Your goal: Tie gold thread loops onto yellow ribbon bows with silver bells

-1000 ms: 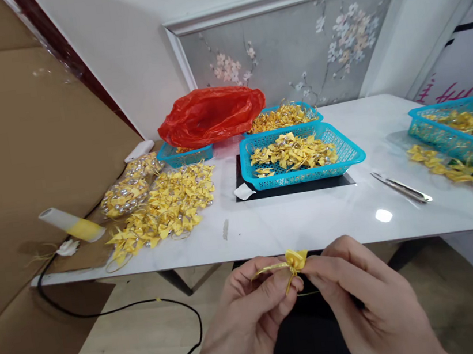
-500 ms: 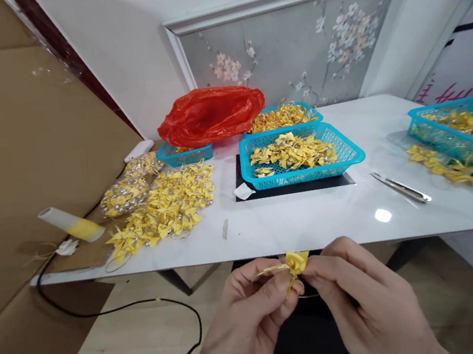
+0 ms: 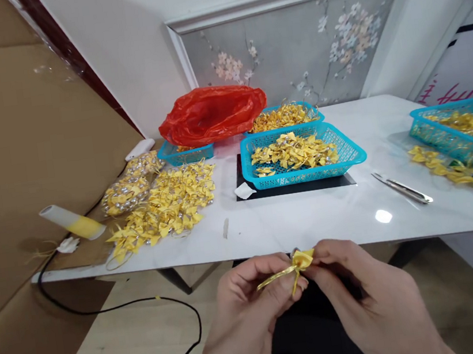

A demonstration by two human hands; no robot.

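Note:
Between my two hands, just off the table's front edge, is a small yellow ribbon flower (image 3: 303, 259) with gold cord tails and a silvery bead partly showing behind it. My left hand (image 3: 257, 302) pinches it from the left at the cord; the tails lie over the thumb and forefinger. From the right, thumb and forefinger of my right hand (image 3: 360, 294) are closed on a petal edge. The far sides of the fingertips are hidden. A pile of similar yellow flowers (image 3: 170, 203) with beads lies on the table at left.
A blue basket (image 3: 306, 177) of yellow flowers stands on a black board, with more blue baskets behind and at right (image 3: 453, 134). A red plastic bag (image 3: 211, 113) sits at the back. Tweezers (image 3: 403, 188) lie on the white table (image 3: 312, 219). A black cable (image 3: 148, 300) crosses the floor.
Both hands still hold the flower, which has turned slightly and shifted a little right. The gold tails show more plainly, and the bead has come into view behind the petals.

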